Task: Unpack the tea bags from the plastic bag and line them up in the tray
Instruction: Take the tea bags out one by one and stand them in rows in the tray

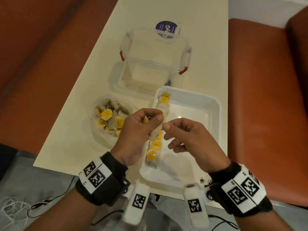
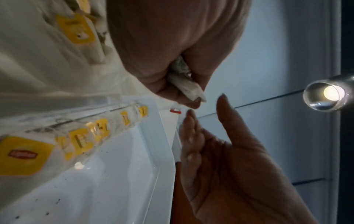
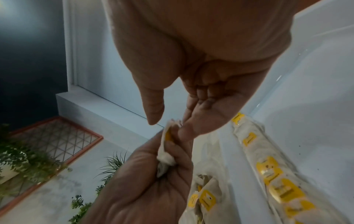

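My left hand (image 1: 155, 120) grips a beige tea bag (image 1: 155, 133) in its curled fingers, above the left side of the white tray (image 1: 216, 104). In the left wrist view the tea bag (image 2: 189, 86) sticks out of that fist. My right hand (image 1: 164, 126) is at the bag's top edge. In the right wrist view its index finger touches the tea bag (image 3: 166, 157) while the thumb stands slightly apart. A row of yellow-tagged tea bags (image 1: 155, 145) lies along the tray's left wall. The open plastic bag (image 1: 108, 120), left of the tray, holds several more.
A clear lidded container with red latches (image 1: 153, 52) stands behind the tray, with a purple label (image 1: 166, 29) at its far end. Orange seats (image 1: 258, 97) flank the narrow cream table (image 1: 66, 147). The tray sits at the table's near edge.
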